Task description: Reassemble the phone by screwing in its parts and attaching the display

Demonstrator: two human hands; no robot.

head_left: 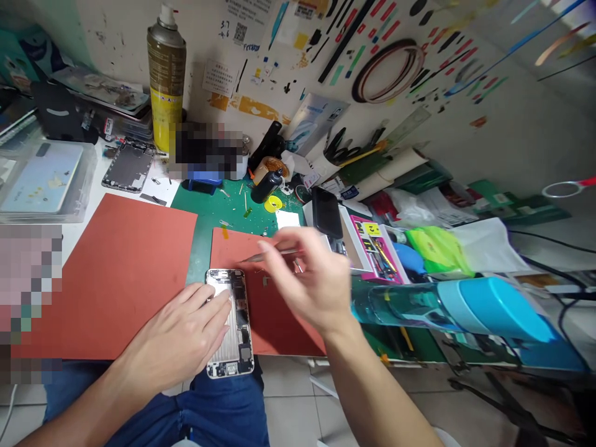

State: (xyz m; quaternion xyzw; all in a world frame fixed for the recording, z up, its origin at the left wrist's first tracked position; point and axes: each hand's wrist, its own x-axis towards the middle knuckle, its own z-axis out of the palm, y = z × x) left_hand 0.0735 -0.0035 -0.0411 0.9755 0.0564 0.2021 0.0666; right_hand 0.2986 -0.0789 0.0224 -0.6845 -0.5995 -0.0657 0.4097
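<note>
An opened phone [244, 351] lies face up near the table's front edge, its inner boards and silvery middle showing. My left hand [186, 329] rests over its left side, fingers curved onto the middle and holding it in place; the thumb is hidden. Above and right of the phone, my right hand [307, 279] is closed around thin pointed tweezers [254, 257], whose tip points left just beyond the phone's top edge. Under the phone and right hand is a reddish-brown mat [274, 323].
Another reddish mat [139, 267] lies to the left. Behind are a spray can [166, 81], a dark phone back housing [129, 164] and a small black bottle [267, 186]. To the right sit a black phone [327, 213], a pink box [379, 248] and a blue water bottle [447, 307] on its side.
</note>
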